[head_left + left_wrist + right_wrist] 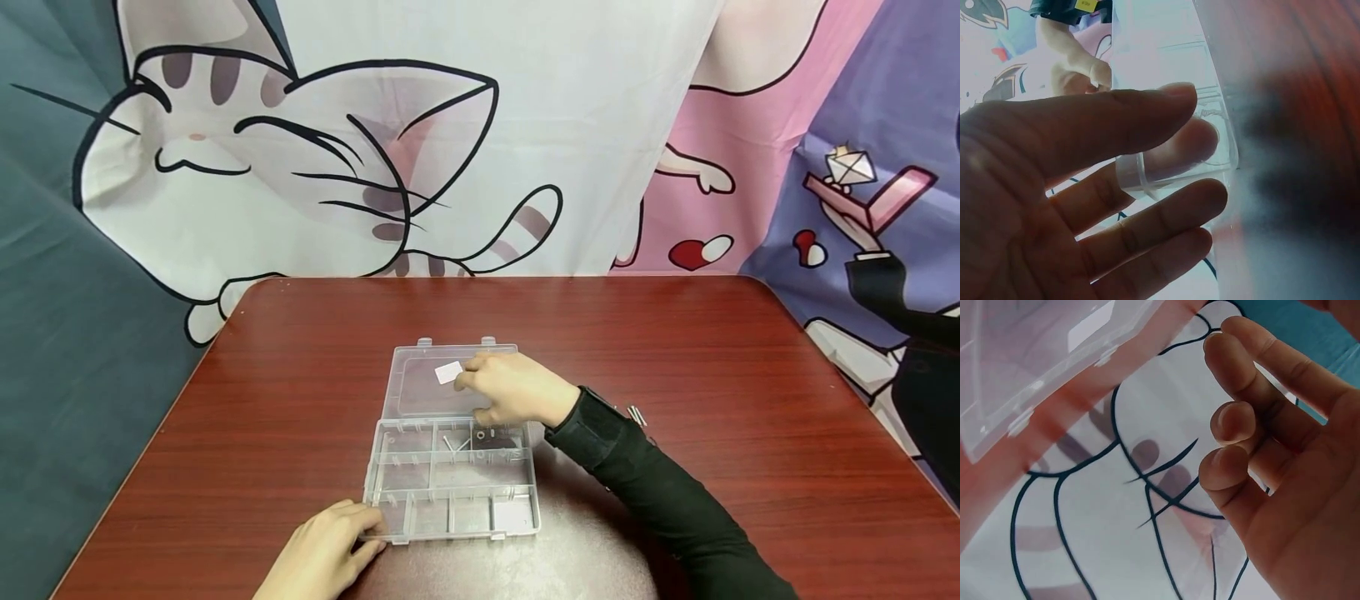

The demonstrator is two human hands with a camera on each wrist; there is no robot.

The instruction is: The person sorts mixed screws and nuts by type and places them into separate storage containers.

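Observation:
A clear plastic compartment box (pixel 431 475) lies on the table with its lid (pixel 416 392) folded open toward the back. My left hand (pixel 330 542) pinches the near left corner of the box; in the left wrist view the thumb and index finger lie on either side of its clear wall. Above the lid hovers my right hand (pixel 521 387), its fingers (pixel 1232 422) loosely bent with nothing between them in the right wrist view. A small white label (pixel 448 372) shows on the lid. Thin metal pins or screws (pixel 456 444) and a dark flat piece (pixel 493 437) sit in the back compartments.
The brown table (pixel 247 442) reaches back to a cartoon-printed curtain (pixel 585 125). Several small metal pieces (pixel 636 415) lie beside the right sleeve (pixel 660 492). A pale square (pixel 512 514) shows in the box's near right compartment.

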